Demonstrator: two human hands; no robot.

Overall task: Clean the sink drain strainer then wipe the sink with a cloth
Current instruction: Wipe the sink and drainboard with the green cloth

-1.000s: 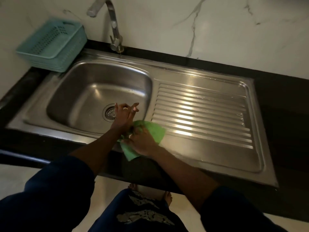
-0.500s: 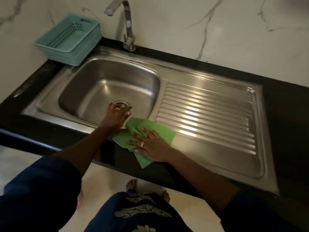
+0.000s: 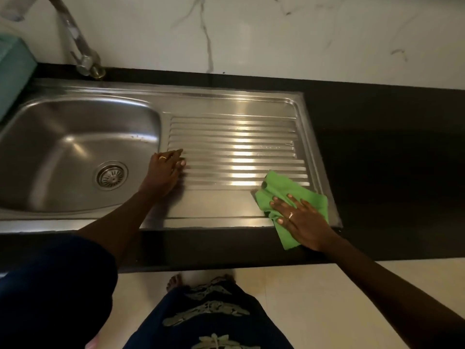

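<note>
The steel sink (image 3: 75, 137) has a round drain strainer (image 3: 111, 175) seated in its basin floor. To the right lies its ribbed drainboard (image 3: 236, 149). My left hand (image 3: 164, 173) rests flat on the left end of the drainboard, holding nothing, fingers together. A green cloth (image 3: 281, 188) lies at the drainboard's front right corner. My right hand (image 3: 299, 217) presses down on the cloth with fingers spread.
A chrome tap (image 3: 80, 51) stands behind the basin. A teal basket (image 3: 12, 69) sits at the far left edge. Black countertop (image 3: 390, 159) extends right of the sink, with a white marble wall (image 3: 276, 34) behind. My bare feet stand on pale floor tiles (image 3: 327, 298) below.
My right hand slid the cloth from beside the basin to the drainboard's right front corner. My left hand left the strainer and now rests on the drainboard. The view shifted right.
</note>
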